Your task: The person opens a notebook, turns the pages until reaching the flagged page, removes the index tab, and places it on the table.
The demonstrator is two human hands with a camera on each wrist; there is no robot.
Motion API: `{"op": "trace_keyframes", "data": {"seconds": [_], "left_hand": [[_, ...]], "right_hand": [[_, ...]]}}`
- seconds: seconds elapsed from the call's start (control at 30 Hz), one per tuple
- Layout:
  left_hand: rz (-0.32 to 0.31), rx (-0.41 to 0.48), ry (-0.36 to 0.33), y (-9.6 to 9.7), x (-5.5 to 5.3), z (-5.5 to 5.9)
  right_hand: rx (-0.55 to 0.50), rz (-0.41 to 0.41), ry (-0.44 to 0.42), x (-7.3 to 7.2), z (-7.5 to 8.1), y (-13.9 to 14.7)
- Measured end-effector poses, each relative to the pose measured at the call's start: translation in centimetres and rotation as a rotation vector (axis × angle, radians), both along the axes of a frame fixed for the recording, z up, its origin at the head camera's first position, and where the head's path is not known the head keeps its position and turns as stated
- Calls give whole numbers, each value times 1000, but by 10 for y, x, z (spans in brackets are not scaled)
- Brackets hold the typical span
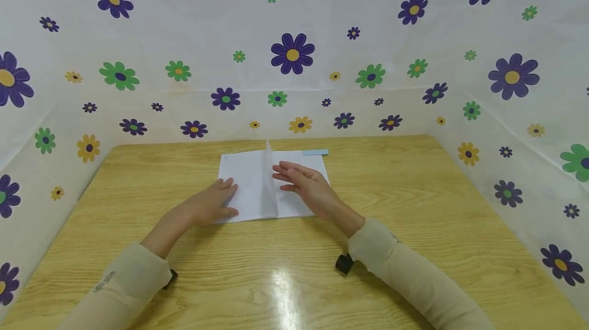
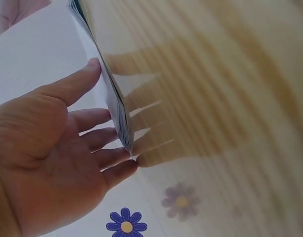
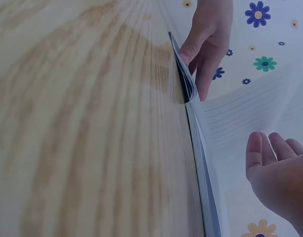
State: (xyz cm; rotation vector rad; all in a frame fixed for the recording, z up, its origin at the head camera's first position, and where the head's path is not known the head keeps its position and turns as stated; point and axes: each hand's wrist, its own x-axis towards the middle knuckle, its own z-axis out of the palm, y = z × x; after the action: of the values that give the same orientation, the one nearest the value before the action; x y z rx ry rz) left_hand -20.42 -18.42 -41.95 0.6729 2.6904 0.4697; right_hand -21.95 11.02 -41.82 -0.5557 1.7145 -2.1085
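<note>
An open lined notebook (image 1: 246,179) lies on the table, with one leaf (image 1: 269,187) standing nearly upright at its middle. My left hand (image 1: 212,203) rests on the left page near the outer edge, fingers spread. In the left wrist view, that hand (image 2: 52,153) has its thumb and straight fingertips at the notebook's edge (image 2: 120,116). Over the right page is my right hand (image 1: 313,189), its fingers extended towards the raised leaf. The right wrist view shows this hand (image 3: 280,177) beside the lined leaf (image 3: 240,111), gripping nothing; contact is unclear.
A light blue strip (image 1: 315,152) sticks out at the notebook's top right corner. Beneath is a wood-grain table (image 1: 395,181). A white flower-print sheet (image 1: 317,23) rises behind the table and along both sides.
</note>
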Motion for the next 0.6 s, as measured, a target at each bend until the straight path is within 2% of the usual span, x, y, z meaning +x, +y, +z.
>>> {"op": "trace_keyframes", "data": {"seconds": [0.1, 0.23, 0.37, 0.6], "left_hand": [[13, 18, 44, -3, -1, -1], [66, 52, 106, -9, 0, 1], [120, 140, 160, -19, 3, 11], [197, 312, 191, -36, 15, 36]], "right_hand": [[20, -3, 0, -2, -1, -1], [40, -7, 0, -3, -3, -4], [60, 1, -2, -5, -5, -8], [163, 2, -5, -6, -7, -13]]}}
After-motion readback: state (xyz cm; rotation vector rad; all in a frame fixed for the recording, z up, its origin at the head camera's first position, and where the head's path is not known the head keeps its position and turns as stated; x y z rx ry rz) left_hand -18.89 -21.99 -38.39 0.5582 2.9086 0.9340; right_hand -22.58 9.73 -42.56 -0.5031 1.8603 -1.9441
